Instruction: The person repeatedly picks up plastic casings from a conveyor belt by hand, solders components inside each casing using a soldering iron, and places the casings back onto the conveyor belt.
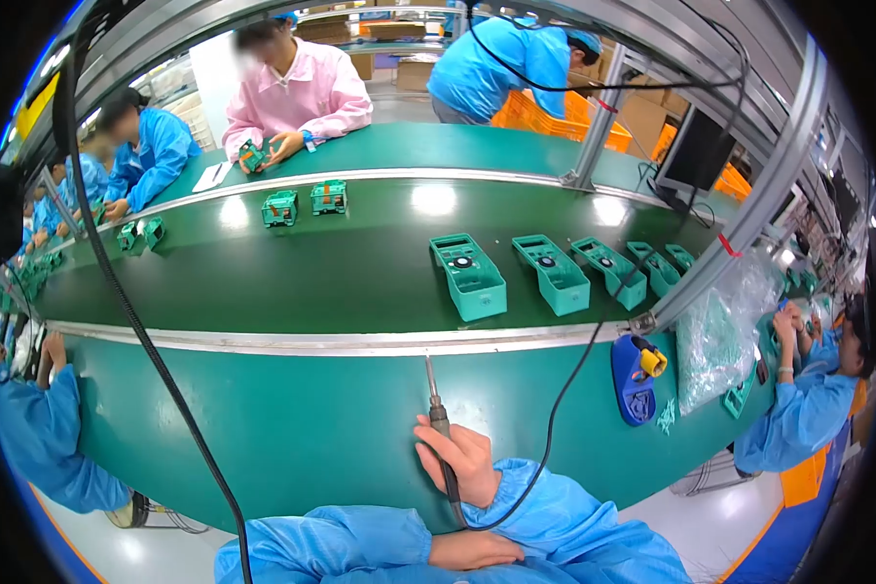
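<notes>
My right hand (465, 463) holds a soldering iron (440, 420) by its dark grip, the metal tip pointing up toward the rail at the bench's far side. My left hand (475, 550) lies low in the view, crossed under the right forearm; only skin near the wrist shows and its fingers are hidden by the blue sleeve. A black cable runs from the iron up to the right. Beneath the iron is the green bench top (302, 419).
Beyond the metal rail (311, 339), green housings (472, 277) stand in a row and small green assemblies (280, 207) sit further left. At right are a blue iron stand (635, 389), a plastic bag (715, 341) and small green pieces (666, 417). Co-workers sit across and at both sides.
</notes>
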`<state>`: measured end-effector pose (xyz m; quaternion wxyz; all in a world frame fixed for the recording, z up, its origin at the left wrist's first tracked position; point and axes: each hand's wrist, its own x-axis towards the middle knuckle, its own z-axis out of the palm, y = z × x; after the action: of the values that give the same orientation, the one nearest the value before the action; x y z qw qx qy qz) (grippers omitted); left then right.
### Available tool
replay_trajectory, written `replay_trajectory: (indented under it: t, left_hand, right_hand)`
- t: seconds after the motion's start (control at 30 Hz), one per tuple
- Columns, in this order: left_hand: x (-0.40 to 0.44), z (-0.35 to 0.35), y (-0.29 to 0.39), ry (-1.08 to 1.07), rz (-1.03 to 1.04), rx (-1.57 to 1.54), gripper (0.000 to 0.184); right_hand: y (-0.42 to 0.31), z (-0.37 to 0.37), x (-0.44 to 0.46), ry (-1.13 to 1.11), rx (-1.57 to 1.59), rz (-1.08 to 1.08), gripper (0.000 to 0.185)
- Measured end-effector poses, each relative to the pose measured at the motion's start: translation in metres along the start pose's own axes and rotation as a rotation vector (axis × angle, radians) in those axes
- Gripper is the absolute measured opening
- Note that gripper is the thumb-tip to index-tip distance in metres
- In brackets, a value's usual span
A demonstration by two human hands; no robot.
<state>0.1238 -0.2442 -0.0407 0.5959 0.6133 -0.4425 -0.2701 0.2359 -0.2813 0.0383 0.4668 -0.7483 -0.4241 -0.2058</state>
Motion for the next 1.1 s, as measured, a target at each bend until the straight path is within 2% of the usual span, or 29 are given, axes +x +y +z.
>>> replay_trajectory:
  t: [0.1,0.2,0.3,0.5,0.7,0.9,1.0,1.1]
  left_hand:
    - [-0.002,0.002,-0.003,0.038,-0.022,0.033,0.033]
    - [-0.008,0.001,-0.005,0.072,0.124,0.135,0.033]
    - [-0.007,0.0,-0.002,0.074,0.123,0.165,0.035]
    - [-0.01,-0.016,0.035,0.049,0.149,0.221,0.025]
    - [-0.014,-0.002,0.026,0.043,0.161,0.435,0.02]
    - [-0.022,-0.009,0.05,-0.034,0.265,0.58,0.026]
    - [-0.024,-0.011,0.051,-0.108,0.302,0.736,0.038]
    - [-0.024,-0.013,0.053,-0.085,0.35,0.767,0.033]
  right_hand:
    - [0.001,-0.003,-0.001,-0.022,0.001,0.004,0.033]
    - [-0.007,-0.003,0.005,-0.02,-0.002,0.006,0.033]
    - [-0.009,-0.001,0.006,-0.024,-0.007,-0.004,0.033]
    - [-0.004,0.006,0.002,-0.027,-0.007,-0.018,0.034]
    - [-0.008,0.015,0.008,0.001,-0.068,-0.068,0.035]
    - [-0.012,0.016,0.008,-0.038,-0.124,-0.091,0.033]
    - [-0.012,0.02,0.007,-0.042,-0.133,-0.105,0.032]
    - [-0.01,0.023,0.005,-0.033,-0.166,-0.124,0.033]
